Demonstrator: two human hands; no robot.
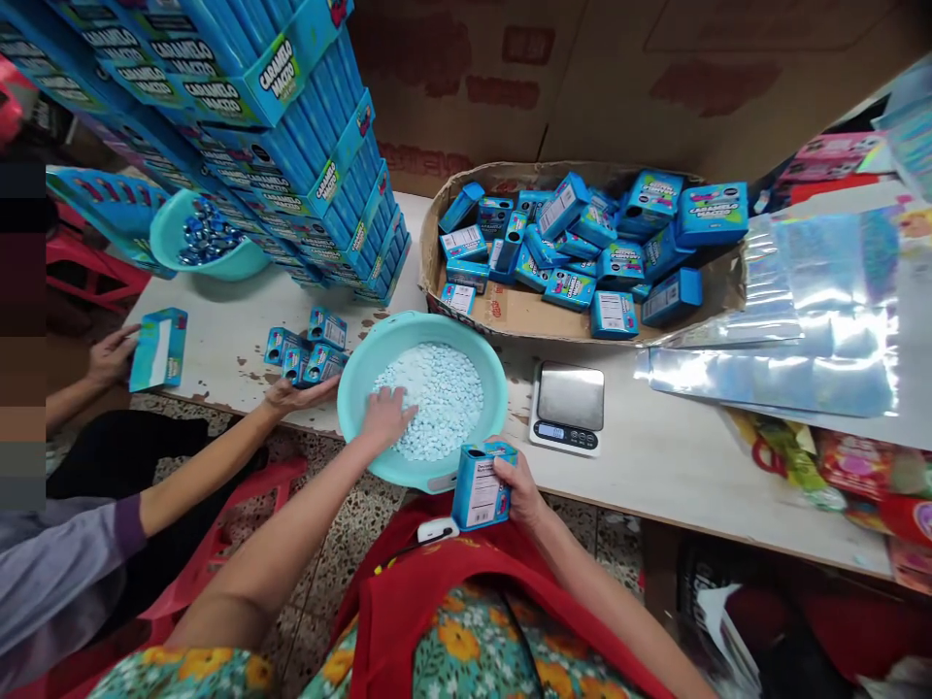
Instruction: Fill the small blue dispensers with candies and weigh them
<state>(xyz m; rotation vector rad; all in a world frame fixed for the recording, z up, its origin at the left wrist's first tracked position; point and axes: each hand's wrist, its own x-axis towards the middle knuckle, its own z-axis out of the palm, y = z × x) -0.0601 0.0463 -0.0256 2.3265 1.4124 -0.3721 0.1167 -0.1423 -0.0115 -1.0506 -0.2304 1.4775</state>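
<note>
My left hand (388, 419) reaches into a turquoise basin (349, 390), its fingers spread and touching the small pale blue candies (444, 393) that cover the bottom; the fingertips are partly sunk among them. My right hand (518, 482) grips a blue candy box (483, 487) upright just past the basin's near rim, thumb at its top edge. The printed white panel on the box faces me. Right of the basin lies a digital kitchen scale (572, 396) with a lit display and a bare metal plate.
A cut-down cardboard box (502, 316) holds many blue candy boxes. Stacked display cases (320, 165) tower at the back left. A co-worker's hand (302, 393) is at several small boxes (310, 349). Another basin (164, 243) holds wrapped candies; plastic sheets (772, 379) lie right.
</note>
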